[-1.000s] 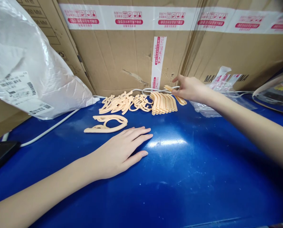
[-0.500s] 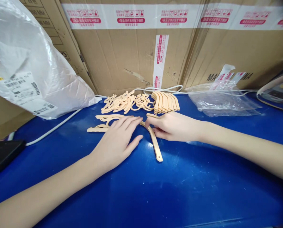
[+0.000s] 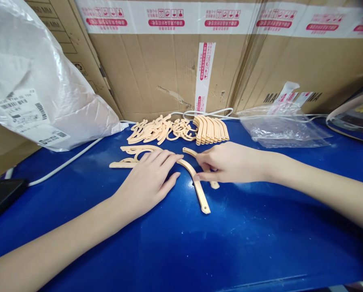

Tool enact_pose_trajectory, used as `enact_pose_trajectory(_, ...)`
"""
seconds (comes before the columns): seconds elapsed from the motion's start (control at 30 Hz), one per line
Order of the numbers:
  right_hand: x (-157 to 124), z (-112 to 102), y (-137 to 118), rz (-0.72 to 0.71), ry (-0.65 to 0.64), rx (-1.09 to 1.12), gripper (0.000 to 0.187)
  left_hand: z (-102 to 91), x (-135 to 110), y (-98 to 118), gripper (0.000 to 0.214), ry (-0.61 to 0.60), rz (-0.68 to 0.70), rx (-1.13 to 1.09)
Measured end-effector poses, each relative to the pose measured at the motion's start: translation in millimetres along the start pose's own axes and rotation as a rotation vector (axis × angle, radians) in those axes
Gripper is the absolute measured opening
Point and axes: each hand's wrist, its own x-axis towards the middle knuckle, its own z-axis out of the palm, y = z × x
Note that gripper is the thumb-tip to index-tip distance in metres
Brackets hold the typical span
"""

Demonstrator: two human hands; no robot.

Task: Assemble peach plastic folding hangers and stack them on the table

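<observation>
My left hand (image 3: 149, 176) lies palm down with its fingers stretched out, over several beige plastic pieces that look like folding-hanger parts (image 3: 128, 163). Its index fingertip rests at the upper end of a curved hanger arm (image 3: 201, 197), which slants toward me on the table. My right hand (image 3: 226, 162) is curled over a second curved hanger arm (image 3: 188, 151), whose two ends stick out from beneath it. The right thumb touches the first arm's edge. The fingers' undersides are hidden.
Behind the hands lie a pile of beige hooks (image 3: 151, 132) and a row of curved arms (image 3: 210, 129). Cardboard boxes (image 3: 157, 73) stand at the back. A plastic-wrapped bag (image 3: 53, 89) and dark device (image 3: 5, 196) are left; a clear plastic bag (image 3: 284, 132) lies right.
My right hand has moved slightly right, onto the second arm, uncovering more of it. The first arm's lower end has shifted a little toward me. My left hand stays nearly in place.
</observation>
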Motion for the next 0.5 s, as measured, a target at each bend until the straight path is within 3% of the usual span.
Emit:
enact_pose_trajectory(0.2, 2.3, 2.5, 0.1, -0.228, -0.066, 0.244, 0.033, 4.6, -0.3, -3.0, 0.040, 0.028, 0.047, -0.017)
enact_pose_trajectory(0.37, 8.6, 7.2, 2.2, -0.142, -0.019, 0.273, 0.052, 3.8, 1.3, -4.6, 0.037, -0.024, 0.076, -0.043)
enact_pose_trajectory(0.5, 7.4, 4.1, 1.0, -0.116, -0.069, 0.241, 0.038, 0.5, 1.7, -3.9, 0.033, -0.019, 0.061, -0.035)
